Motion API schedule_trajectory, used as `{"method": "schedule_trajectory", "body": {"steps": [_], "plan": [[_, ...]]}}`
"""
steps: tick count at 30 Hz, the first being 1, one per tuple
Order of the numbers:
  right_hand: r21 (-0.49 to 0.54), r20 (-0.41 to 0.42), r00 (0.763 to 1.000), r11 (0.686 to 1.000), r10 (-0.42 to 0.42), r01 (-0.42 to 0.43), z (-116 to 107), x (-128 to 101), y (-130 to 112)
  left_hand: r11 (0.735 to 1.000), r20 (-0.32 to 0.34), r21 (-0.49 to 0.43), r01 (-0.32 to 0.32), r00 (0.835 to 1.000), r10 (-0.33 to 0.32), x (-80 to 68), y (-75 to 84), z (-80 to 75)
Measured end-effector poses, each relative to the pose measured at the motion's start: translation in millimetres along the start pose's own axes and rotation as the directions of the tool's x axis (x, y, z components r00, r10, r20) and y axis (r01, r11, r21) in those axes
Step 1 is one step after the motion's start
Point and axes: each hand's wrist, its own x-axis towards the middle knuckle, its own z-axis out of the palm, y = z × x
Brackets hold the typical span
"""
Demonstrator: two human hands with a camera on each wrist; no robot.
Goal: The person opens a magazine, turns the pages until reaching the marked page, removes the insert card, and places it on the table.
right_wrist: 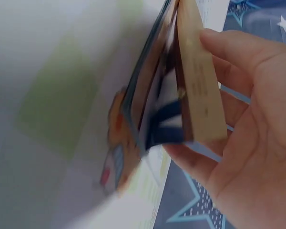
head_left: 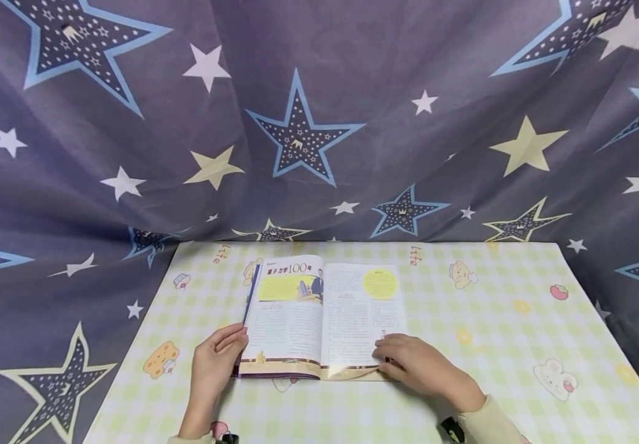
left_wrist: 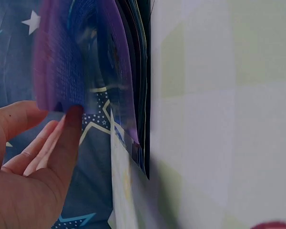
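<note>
An open magazine with a yellow-headed left page lies flat on the checked tablecloth. My left hand rests at its lower left edge. In the left wrist view its fingers are straight and touch the purple cover edge. My right hand is at the lower right corner. There the thumb lies on top of a lifted stack of pages and the other fingers curl beneath it.
A dark star-patterned curtain hangs behind the table and drapes down both sides. The tablecloth carries cartoon animal prints, one of them at the right. Bare cloth stretches to the right of the magazine.
</note>
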Motion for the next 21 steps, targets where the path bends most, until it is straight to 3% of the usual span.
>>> {"method": "schedule_trajectory", "body": {"steps": [5,9,13,17,21], "plan": [[0.015,-0.051,0.995,0.996,0.086,-0.085,-5,-7,9,0.999,-0.023,0.027,-0.028,0.999,0.029,1.8,-1.0,1.6],[0.015,-0.094,0.976,0.98,0.199,-0.198,-8,-10,12,0.999,-0.036,0.015,-0.046,0.998,0.047,2.5,-0.4,2.4],[-0.012,-0.192,0.942,0.959,0.275,-0.282,-6,-10,14,0.998,-0.042,-0.032,-0.047,0.998,0.046,2.2,0.6,1.8],[-0.03,-0.325,0.891,0.938,0.318,-0.345,-3,-10,17,0.996,-0.027,-0.073,-0.043,0.999,0.041,2.8,1.2,4.3],[-0.002,-0.406,0.849,0.929,0.338,-0.371,-1,-8,18,0.996,0.007,-0.079,-0.035,0.999,0.035,2.3,3.4,10.1]]}}
